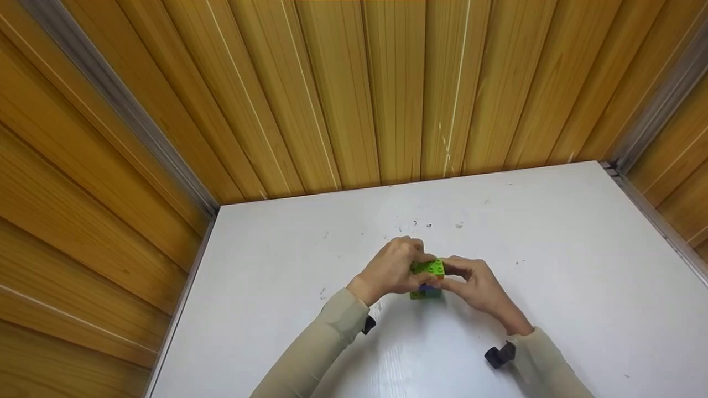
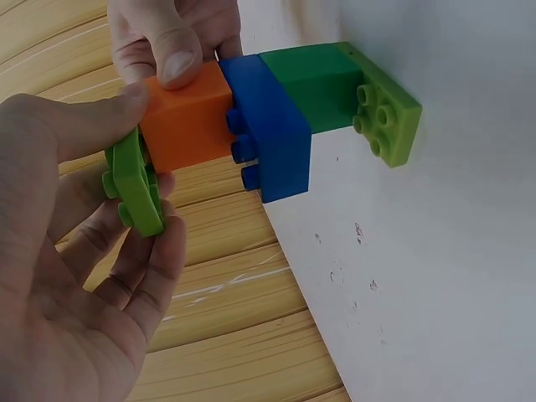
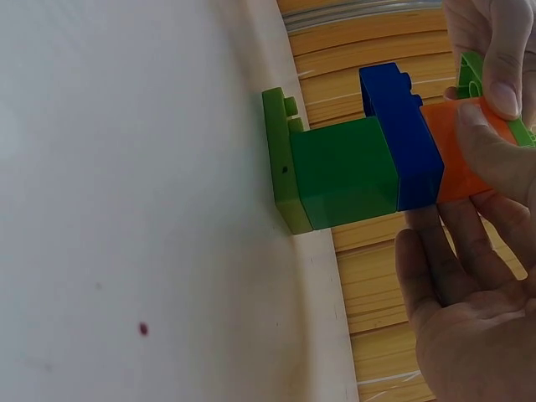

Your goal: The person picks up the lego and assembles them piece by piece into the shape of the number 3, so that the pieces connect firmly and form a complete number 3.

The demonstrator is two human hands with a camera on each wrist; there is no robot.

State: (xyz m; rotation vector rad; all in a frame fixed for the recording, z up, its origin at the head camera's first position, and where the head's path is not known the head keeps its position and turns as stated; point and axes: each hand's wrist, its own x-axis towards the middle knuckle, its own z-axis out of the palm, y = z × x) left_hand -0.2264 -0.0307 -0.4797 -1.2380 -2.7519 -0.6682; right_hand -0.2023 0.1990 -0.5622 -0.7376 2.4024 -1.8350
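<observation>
A stack of toy building bricks stands on the white table. Its base is a flat lime green brick [image 2: 394,126], and a dark green brick [image 3: 345,174] sits on that. Above them come a blue brick [image 2: 272,130] and an orange brick [image 2: 191,126]. My left hand [image 1: 394,269] pinches another flat lime green brick [image 1: 431,267] at the top of the stack, overhanging the orange one. Whether it is fully seated cannot be told. From the other side, my right hand [image 1: 479,287] grips the orange brick between thumb and fingers.
The white table [image 1: 276,249] carries small dark marks and scuffs. Wood-patterned panels [image 1: 354,99] rise behind it and along both sides. A dark wrist-worn device [image 1: 499,355] hangs below the right wrist.
</observation>
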